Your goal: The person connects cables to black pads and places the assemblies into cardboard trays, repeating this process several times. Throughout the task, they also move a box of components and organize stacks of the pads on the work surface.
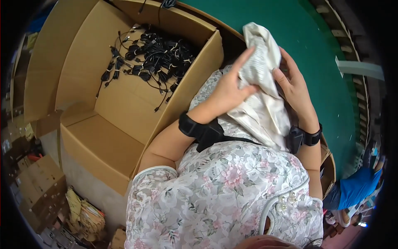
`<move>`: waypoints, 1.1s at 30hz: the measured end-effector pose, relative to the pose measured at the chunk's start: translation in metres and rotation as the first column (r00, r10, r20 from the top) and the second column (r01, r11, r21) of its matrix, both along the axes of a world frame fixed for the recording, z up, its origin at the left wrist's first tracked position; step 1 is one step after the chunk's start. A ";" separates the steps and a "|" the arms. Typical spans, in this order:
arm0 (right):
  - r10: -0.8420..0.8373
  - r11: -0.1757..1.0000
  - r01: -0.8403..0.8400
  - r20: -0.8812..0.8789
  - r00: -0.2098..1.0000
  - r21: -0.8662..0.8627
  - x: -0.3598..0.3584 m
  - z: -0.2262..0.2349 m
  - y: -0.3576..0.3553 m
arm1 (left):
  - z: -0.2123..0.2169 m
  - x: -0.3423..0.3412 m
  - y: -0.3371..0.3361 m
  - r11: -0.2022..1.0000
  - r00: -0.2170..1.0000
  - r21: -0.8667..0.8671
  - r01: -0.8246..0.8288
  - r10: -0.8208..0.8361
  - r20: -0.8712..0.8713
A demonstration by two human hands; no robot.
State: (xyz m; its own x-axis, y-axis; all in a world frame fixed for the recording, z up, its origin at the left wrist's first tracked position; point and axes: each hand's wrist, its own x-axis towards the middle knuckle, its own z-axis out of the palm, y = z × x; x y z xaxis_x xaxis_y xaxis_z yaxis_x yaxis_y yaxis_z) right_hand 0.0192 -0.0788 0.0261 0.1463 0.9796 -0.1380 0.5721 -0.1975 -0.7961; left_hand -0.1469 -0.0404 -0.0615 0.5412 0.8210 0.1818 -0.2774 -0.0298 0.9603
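Note:
A crumpled cream-white cloth (pixel 265 112) with a finely ribbed patch hangs between my hands above my lap. From its left side my left hand (pixel 234 89) grips it, thumb and fingers pressed against the folds. On the other side my right hand (pixel 295 85) is closed on the cloth's edge, with its thumb in front and the fingers curled partly behind. The lower folds drape onto my flowered clothing. Whether anything lies inside the cloth cannot be made out.
At my left stands a large open cardboard box (pixel 124 89) with bundled black cables (pixel 159 56) inside. A green surface (pixel 319 108) stretches ahead and right. Further right is a person in a blue shirt (pixel 360 186). Stacked cartons (pixel 41 182) stand at lower left.

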 end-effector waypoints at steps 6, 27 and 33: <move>0.074 0.982 -0.116 0.260 0.963 0.150 0.022 0.006 -0.014 | -0.022 -0.050 0.006 1.000 0.889 -0.008 -0.026 0.019 -0.458; -0.389 0.892 0.427 -0.230 0.892 0.147 0.078 -0.023 -0.078 | -0.204 0.106 0.080 0.917 0.975 -0.335 -0.217 0.189 -0.113; -0.470 0.858 0.399 0.179 0.864 0.325 0.052 -0.044 -0.115 | -0.177 0.200 0.077 0.965 0.997 -0.262 -0.016 -0.004 -0.073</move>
